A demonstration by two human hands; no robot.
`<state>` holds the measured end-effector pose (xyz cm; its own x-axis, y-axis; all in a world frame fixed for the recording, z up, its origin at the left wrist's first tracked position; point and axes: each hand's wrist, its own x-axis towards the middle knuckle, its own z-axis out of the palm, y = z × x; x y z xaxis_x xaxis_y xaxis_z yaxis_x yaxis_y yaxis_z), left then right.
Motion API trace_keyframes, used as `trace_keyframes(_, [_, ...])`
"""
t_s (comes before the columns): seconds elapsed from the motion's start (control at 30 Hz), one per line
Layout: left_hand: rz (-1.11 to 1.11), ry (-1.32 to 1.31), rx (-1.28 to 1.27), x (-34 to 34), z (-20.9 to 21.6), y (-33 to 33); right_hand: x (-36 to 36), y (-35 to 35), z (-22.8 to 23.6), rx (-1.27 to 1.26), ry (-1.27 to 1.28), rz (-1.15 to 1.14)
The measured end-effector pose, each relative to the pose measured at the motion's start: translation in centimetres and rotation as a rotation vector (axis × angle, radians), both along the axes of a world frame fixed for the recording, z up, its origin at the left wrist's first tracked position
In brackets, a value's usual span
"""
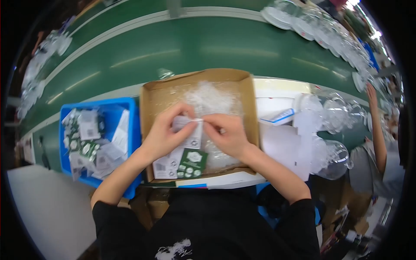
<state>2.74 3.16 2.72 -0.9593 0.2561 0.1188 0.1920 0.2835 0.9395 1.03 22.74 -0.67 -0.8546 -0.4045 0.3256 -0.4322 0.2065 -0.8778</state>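
Observation:
My left hand [167, 131] and my right hand [227, 133] meet over an open cardboard box [151, 97], fingertips pinched close together. Between them is a white printed card [193, 141], its upper edge at my fingertips; whether it sits in a clear bag I cannot make out. Both hands are closed on it. Just below, a green-and-white card [192, 163] and a white printed card [165, 168] lie at the box's near left corner. A heap of clear plastic bags [210, 97] fills part of the box behind and under my hands.
To the left stands a blue bin [133, 149] with several bagged green and white cards [89, 125]. At right are white sheets [281, 145], a blue-and-white small box [278, 116] and clear plastic containers [336, 158]. A green conveyor belt [208, 45] runs behind; another person's arm [377, 130] shows far right.

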Motion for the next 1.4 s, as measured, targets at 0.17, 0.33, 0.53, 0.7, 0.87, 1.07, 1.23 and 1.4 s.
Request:
trace_keyframes(0.17, [0.042,0.132,-0.137,0.4,-0.1,-0.1,-0.3,-0.5,-0.4,-0.037,0.116,0.037])
trace_keyframes(0.33, [0.019,0.106,-0.18,0.7,0.1,0.6,-0.1,-0.4,-0.8,-0.015,0.179,0.061])
trace_keyframes(0.53, [0.026,0.029,-0.107,0.4,0.3,0.5,-0.4,-0.2,-0.1,-0.045,0.122,0.056])
trace_keyframes(0.7, [0.195,0.224,-0.284,0.3,0.2,0.1,-0.2,-0.5,0.3,-0.139,0.173,-0.001])
trace_keyframes(0.87, [0.269,0.306,-0.361,0.1,0.6,0.1,0.3,-0.3,0.4,-0.087,0.374,0.158])
trace_keyframes(1.07, [0.073,0.148,0.026,0.8,-0.6,0.1,0.2,-0.5,0.2,-0.202,0.327,0.116])
trace_keyframes(1.23, [0.102,0.297,0.055,1.6,-1.0,-0.1,0.3,-0.4,1.2,-0.228,0.057,0.087])
trace_keyframes(1.4, [0.067,0.025,0.295,1.7,-1.9,-1.1,0.0,-0.5,0.2,-0.207,0.116,0.131])
